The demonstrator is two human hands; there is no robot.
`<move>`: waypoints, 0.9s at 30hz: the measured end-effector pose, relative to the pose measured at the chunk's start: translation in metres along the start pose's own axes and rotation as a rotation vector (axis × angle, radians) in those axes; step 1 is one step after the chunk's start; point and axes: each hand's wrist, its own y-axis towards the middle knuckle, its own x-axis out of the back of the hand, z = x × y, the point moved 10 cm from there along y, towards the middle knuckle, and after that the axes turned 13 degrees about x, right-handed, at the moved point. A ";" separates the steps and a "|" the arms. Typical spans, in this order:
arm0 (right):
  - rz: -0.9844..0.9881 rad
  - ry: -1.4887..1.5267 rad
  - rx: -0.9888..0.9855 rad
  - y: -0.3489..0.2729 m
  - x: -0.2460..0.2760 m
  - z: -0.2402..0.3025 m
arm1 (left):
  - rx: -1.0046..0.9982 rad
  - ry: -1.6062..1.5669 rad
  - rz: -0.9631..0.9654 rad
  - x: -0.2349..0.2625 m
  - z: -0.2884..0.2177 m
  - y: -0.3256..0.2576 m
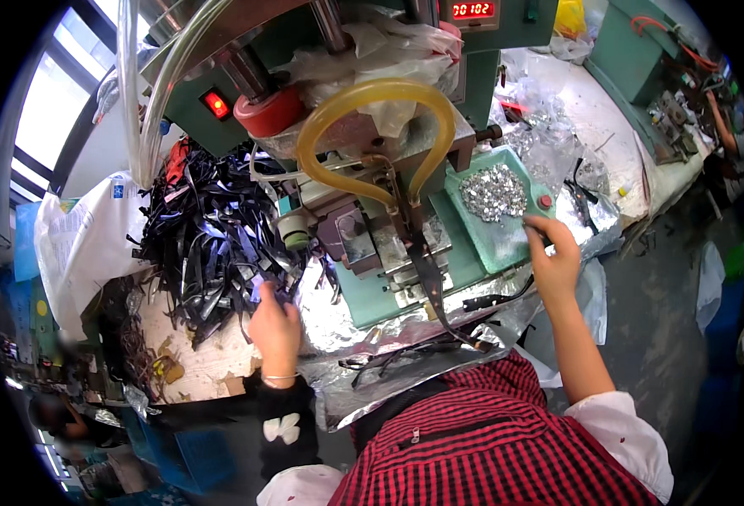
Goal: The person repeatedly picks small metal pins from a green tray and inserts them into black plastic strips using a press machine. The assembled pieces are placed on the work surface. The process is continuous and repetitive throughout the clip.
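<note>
My left hand (274,336) is at the near edge of a heap of black straps (220,228), its index finger and thumb apart. No strap shows clearly in its grasp. My right hand (555,260) is at the right side of a green tray (476,240), with thumb and fingertips close together in a pinch. Whatever lies between them is too small to make out. Small shiny metal pieces (494,192) fill the tray's far part. Between my hands stands a green press machine (363,299). A black strap (429,282) hangs down over the front of its metal fixture.
A thick yellow tube (378,88) loops in front of the press head. Foil (326,325) covers the bench edge, and a foil-lined trough (363,392) by my lap holds several black straps. A red button (545,201) is beside the tray. Plastic bags (549,126) lie behind it.
</note>
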 end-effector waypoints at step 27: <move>0.106 0.869 -0.278 0.041 -0.071 0.141 | -0.368 -1.168 -0.264 0.202 -0.145 -0.026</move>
